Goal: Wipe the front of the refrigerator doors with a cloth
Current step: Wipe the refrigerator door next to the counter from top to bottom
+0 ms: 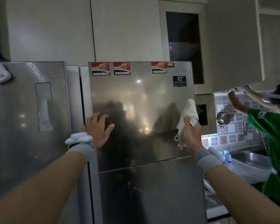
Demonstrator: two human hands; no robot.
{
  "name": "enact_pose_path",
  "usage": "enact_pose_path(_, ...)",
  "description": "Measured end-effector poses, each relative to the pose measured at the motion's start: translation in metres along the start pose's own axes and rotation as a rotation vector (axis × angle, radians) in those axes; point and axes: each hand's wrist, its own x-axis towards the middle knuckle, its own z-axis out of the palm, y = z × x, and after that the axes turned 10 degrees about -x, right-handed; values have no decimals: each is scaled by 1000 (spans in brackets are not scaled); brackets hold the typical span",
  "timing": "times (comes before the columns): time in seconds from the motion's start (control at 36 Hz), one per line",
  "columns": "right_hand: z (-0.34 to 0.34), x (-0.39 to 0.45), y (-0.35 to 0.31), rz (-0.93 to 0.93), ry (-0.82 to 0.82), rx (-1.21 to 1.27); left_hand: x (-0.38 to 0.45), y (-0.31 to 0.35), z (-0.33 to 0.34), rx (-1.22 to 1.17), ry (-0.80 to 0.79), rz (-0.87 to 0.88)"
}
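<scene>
The steel upper refrigerator door point(141, 110) is facing the person, whose left hand point(99, 128) is pressing flat and open-fingered against its left edge, likely bracing it, while the right hand point(191, 135) is gripping a bunched white cloth point(188, 117) near the door's right edge, probably for wiping.

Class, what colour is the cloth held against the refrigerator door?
White, or off-white. The cloth, clutched in the right hand, shows best in the head view.

A person in a green shirt point(276, 143) is reaching up at the right. Two water bottles point(225, 156) are standing by the sink point(250, 156).
</scene>
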Motion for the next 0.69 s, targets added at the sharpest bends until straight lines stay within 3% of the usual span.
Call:
enact_pose_path(0.11,31,25,0,-296,116,-408,23,-7,-7,32,75,-8)
enact_pose_path(0.19,71,31,8,-235,-125,-593,44,-15,-12,8,79,1)
enact_pose_path(0.31,138,16,23,-513,-117,-888,67,-34,-16,26,51,42)
enact_pose_path(0.42,181,-19,24,-908,-106,-1000,77,-43,-19,11,55,85)
enact_pose_path(0.53,213,-55,23,-1279,-327,-1059,84,-50,-19,-29,115,121)
enact_pose_path(0.61,230,-76,27,-1469,-443,-1164,90,-59,-14,53,109,148)
enact_pose_path(0.69,231,-75,28,-1519,-432,-1175,87,-54,-13,-23,102,121)
